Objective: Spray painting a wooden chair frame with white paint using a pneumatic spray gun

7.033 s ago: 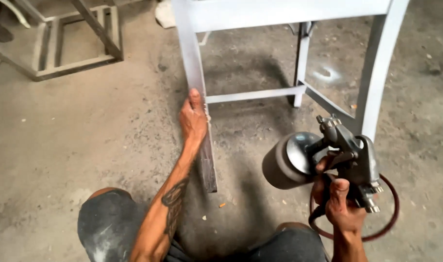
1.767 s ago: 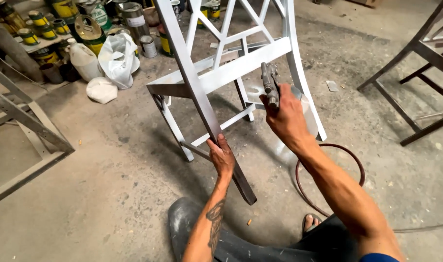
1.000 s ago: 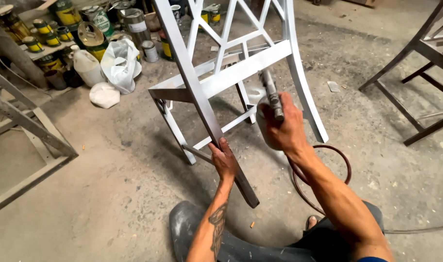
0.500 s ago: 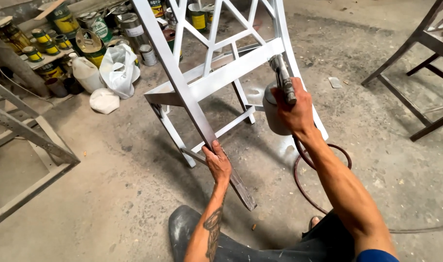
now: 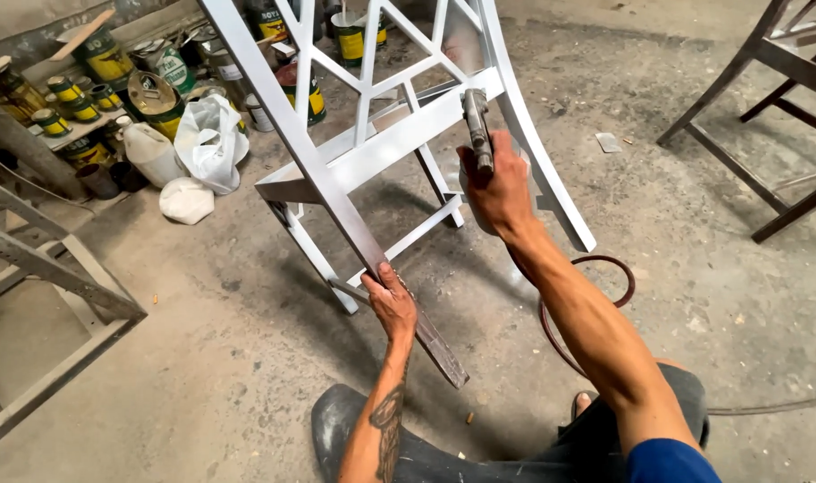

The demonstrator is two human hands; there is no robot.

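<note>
A white-painted chair frame (image 5: 385,152) stands tilted on the concrete floor in the middle of the view. My left hand (image 5: 392,300) grips its near leg, low down where the wood is still dark and bare. My right hand (image 5: 500,183) is raised beside the seat rail and holds a metal spray gun (image 5: 477,125), its nozzle aimed at the frame. A dark red air hose (image 5: 604,268) loops on the floor below my right arm. My knees show at the bottom edge.
Several paint cans (image 5: 95,67) and a white plastic jug (image 5: 153,154) with a white bag (image 5: 211,139) crowd the back left. A grey wooden frame (image 5: 50,268) lies at the left. A dark brown chair (image 5: 774,98) stands at the right.
The chair frame has tipped a little further up. My right hand with the spray gun has risen from the lower rail to the seat rail. My left hand keeps its grip on the leg.
</note>
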